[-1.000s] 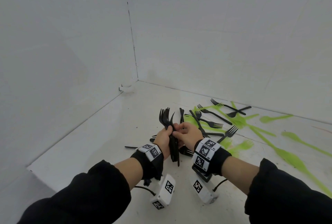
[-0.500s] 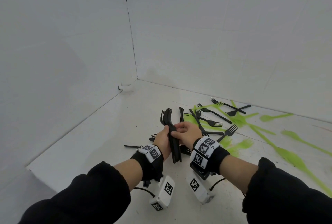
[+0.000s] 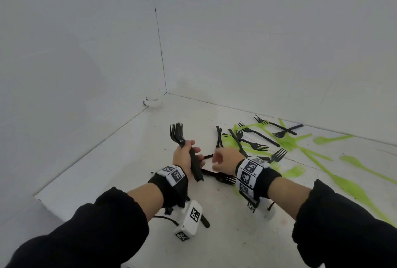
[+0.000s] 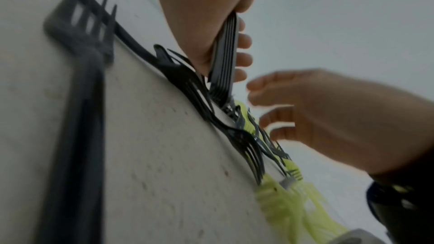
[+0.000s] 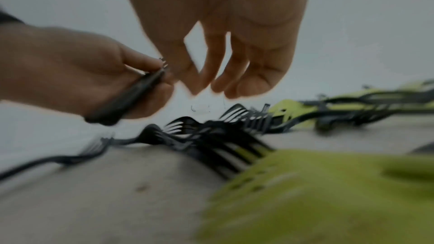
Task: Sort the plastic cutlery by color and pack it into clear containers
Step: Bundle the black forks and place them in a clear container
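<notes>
My left hand (image 3: 185, 157) grips a stacked bundle of black forks (image 3: 194, 165), tines up and handles down; the left wrist view shows my fingers curled round the bundle (image 4: 224, 53). Just to its right my right hand (image 3: 224, 159) hovers with relaxed fingers and holds nothing, as the right wrist view confirms (image 5: 223, 73). Several loose black forks (image 3: 255, 144) lie on the white surface beyond and under my hands, one of them by my right wrist (image 3: 223, 179). Green cutlery (image 3: 296, 170) is scattered to the right.
The white table (image 3: 120, 160) sits in a corner between two white walls, with a small white fitting (image 3: 153, 102) at the corner. The table's left edge runs diagonally at the near left. No clear container shows in any view.
My right hand has let go of the fork bundle and drawn off to the right. The left hand has kept the bundle and lifted it a little.
</notes>
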